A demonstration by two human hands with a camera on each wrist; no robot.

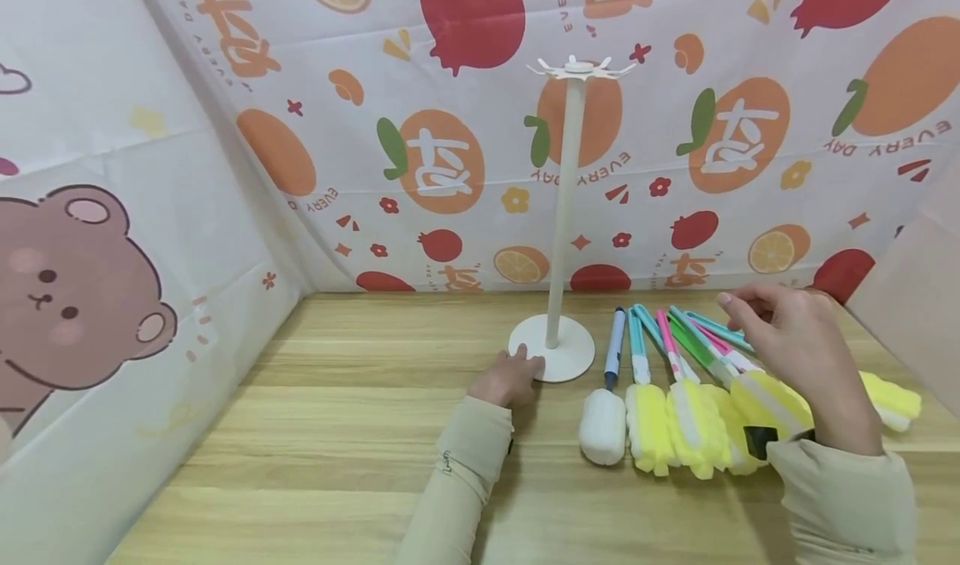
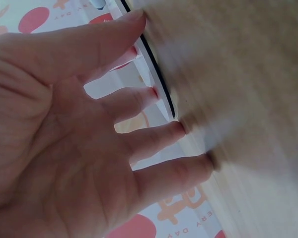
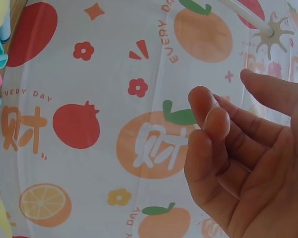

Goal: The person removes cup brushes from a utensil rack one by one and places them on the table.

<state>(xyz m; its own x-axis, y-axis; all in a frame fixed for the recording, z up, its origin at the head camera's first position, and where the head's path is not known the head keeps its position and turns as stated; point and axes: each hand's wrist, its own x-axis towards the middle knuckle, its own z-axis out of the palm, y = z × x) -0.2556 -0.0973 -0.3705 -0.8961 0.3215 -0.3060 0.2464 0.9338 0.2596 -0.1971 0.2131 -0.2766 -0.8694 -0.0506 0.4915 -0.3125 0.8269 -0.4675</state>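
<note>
A white stand has a round base, a thin upright pole and a hooked top, whose hooks are bare. My left hand touches the near left edge of the base; in the left wrist view its fingers are spread, with the thumb and some fingertips at the base's rim and others on the table. Above the brush handles my right hand hovers with loosely bent fingers and nothing in them. Beneath and beside it lie several sponge bottle brushes with yellow-and-white heads, and one white-headed brush with a blue handle.
The brushes lie in a row on the wooden table, handles toward the back. Behind stands a fruit-printed cloth wall; a bear-printed cloth closes the left side. Another yellow-and-white brush head lies at the far right.
</note>
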